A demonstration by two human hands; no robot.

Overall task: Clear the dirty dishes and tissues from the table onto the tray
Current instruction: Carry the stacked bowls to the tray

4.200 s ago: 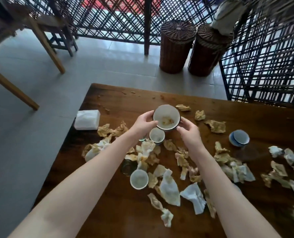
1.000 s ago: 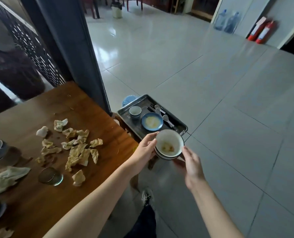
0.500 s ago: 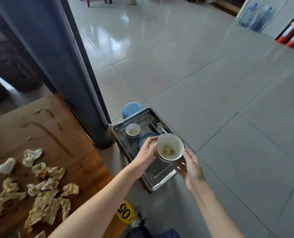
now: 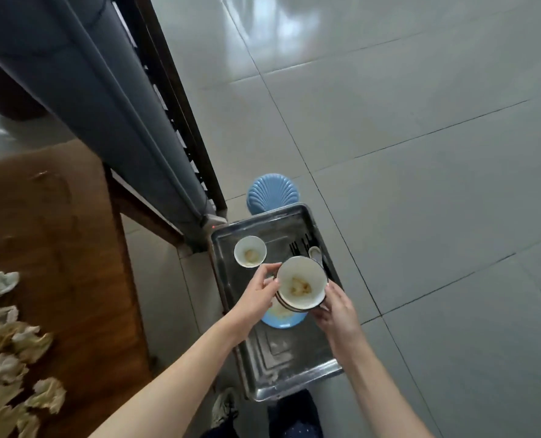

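Note:
A short stack of dirty white bowls (image 4: 300,287) with dark rims is held over the metal tray (image 4: 278,358). My left hand (image 4: 258,294) pinches its left rim and my right hand (image 4: 337,308) cups its right side from below. Under the stack a blue plate (image 4: 283,319) with food residue lies on the tray. A small dirty white bowl (image 4: 250,251) sits at the tray's far left, and dark cutlery with a white spoon (image 4: 314,252) lies at its far right. Crumpled soiled tissues (image 4: 13,343) are scattered on the wooden table (image 4: 63,263) at the left.
A blue plastic stool (image 4: 272,192) stands just beyond the tray. A grey pillar (image 4: 111,99) and a dark lattice screen rise between table and tray. Grey tiled floor (image 4: 420,153) spreads to the right. My shoe (image 4: 225,406) shows below the tray.
I have carried the bowl stack from the table and turned toward the tray. Both hands and the stack now hang lower, directly over the blue plate.

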